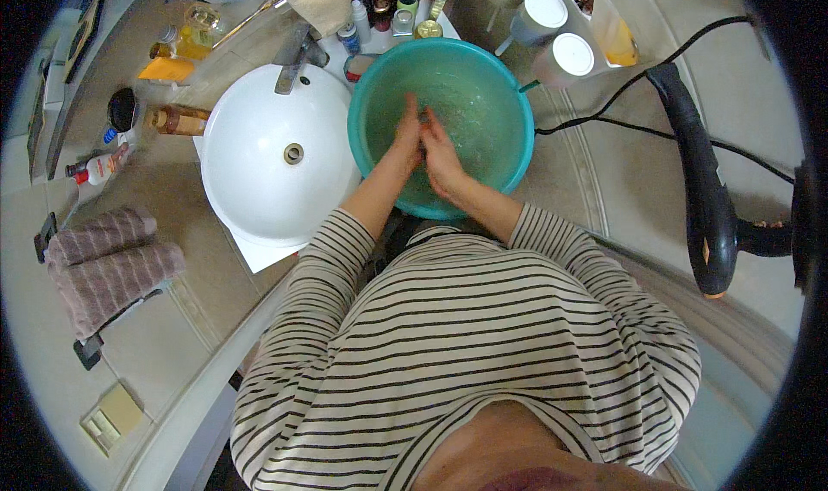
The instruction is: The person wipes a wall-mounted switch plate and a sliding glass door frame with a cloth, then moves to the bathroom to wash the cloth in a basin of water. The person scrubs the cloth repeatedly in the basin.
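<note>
Both of my hands are inside a teal plastic basin (529,148) that holds rippling water. My left hand (409,135) comes in from the left, its fingers pointing away from me. Close against it on the right lies my right hand (442,154), slightly blurred. A small dark item (424,118) shows between the two hands; what it is and which hand holds it, I cannot tell. The palms face each other and are mostly hidden. Just left of the basin is a round white sink (252,161) with a metal faucet (284,78) at its far edge.
Bottles and jars (381,15) stand behind the basin. White-lidded containers (572,55) are at its far right. A black hair dryer (702,187) with its cord is at the right. Brown striped towels (116,258) hang at the left, near a hairbrush (121,109) and several bottles.
</note>
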